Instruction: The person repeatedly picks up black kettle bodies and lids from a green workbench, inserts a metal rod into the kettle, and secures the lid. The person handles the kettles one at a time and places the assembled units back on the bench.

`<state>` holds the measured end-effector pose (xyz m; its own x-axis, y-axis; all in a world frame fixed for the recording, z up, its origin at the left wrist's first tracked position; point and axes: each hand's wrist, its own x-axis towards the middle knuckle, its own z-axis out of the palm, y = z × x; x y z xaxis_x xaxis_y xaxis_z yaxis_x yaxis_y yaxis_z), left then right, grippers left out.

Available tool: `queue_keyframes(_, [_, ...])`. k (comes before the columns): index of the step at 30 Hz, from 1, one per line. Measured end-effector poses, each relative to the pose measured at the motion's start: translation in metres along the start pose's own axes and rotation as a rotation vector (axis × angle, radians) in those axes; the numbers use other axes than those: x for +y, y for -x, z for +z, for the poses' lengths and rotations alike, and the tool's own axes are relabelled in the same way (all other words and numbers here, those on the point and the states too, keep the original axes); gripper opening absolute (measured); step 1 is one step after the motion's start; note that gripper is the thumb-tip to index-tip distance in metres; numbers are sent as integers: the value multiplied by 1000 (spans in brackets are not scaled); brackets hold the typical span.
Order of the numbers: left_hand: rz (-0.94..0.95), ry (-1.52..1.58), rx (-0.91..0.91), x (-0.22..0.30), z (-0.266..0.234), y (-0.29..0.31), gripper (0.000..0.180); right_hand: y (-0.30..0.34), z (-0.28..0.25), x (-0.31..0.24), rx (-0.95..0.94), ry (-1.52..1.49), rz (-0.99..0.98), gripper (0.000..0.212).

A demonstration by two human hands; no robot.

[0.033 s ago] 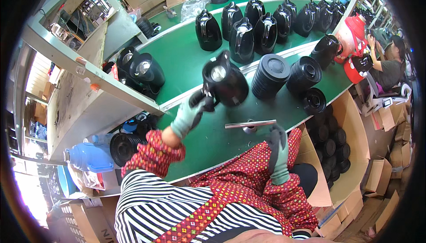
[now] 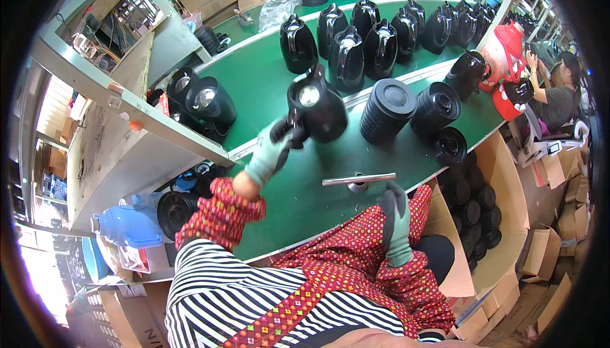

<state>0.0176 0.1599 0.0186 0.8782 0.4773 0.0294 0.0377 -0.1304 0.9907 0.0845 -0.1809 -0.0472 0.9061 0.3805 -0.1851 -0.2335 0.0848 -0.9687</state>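
Observation:
My left hand, in a light green glove with dark fingers, is closed on the handle of a black vacuum jug. The jug is held tilted over the green bench, and its round mouth shows a silvery inside. In front of me a metal T-bar stands on the bench, its crossbar lying left to right. Just below the bar's right end is my right hand, gloved the same way, over my lap. Its fingers are stretched out, apart from the bar, with nothing seen in them.
Stacked black lids stand right of the jug, with another stack beside them. Several finished-looking black jugs line the far belt. An open carton of black round parts sits at right. A metal post frame borders the left.
My left hand has moved the jug slightly away from me and to the left. My right hand has barely shifted.

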Motion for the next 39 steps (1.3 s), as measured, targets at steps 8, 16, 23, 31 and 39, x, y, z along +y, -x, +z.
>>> queue_keyframes(8, [30,-411,312,-70,-29,-173,39,14,-3,17,-69,110,-134,44])
queue_keyframes(16, [119,-846,739,-63,-60,-120,103,21,-7,6,-106,235,-165,42])
queue_keyframes(23, [-387,-1118,884,-63,-185,-76,86,16,-2,19,-172,234,-219,35])
queue_keyframes(31, [250,-971,519,0,-78,-11,35,10,1,-29,-184,279,-232,43])
queue_keyframes(39, [634,-812,-188,111,47,79,32,-7,45,-146,-269,-83,362,89])
